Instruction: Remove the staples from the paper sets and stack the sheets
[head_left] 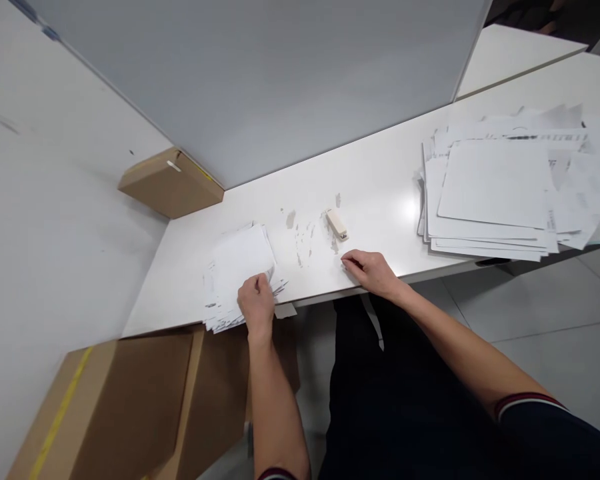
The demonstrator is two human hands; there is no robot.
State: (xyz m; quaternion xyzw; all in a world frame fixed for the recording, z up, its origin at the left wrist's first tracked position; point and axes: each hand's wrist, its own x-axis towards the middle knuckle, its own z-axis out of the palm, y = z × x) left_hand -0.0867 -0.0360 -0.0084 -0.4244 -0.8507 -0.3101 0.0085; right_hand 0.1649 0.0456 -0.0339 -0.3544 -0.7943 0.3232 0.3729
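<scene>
My left hand (257,303) is closed at the right edge of a stack of white paper sheets (237,260) on the white table. Beside its curled fingers, a sheet's edge bends up, and the grip seems to be on that sheet; the fingertips are partly hidden. Lower sheets jut out unevenly below the hand. Over the table's front edge, my right hand (370,270) has thumb and fingers pressed together, with nothing visible between them. Just beyond it lies a small cream stapler (337,225), apart from the fingers.
Grey scuff marks (304,243) spot the white table (375,180). A large, untidy paper pile (500,183) covers its right end. A small cardboard box (173,183) stands in the back left corner by the grey partition (280,80). Larger cardboard boxes (130,400) sit below on the left.
</scene>
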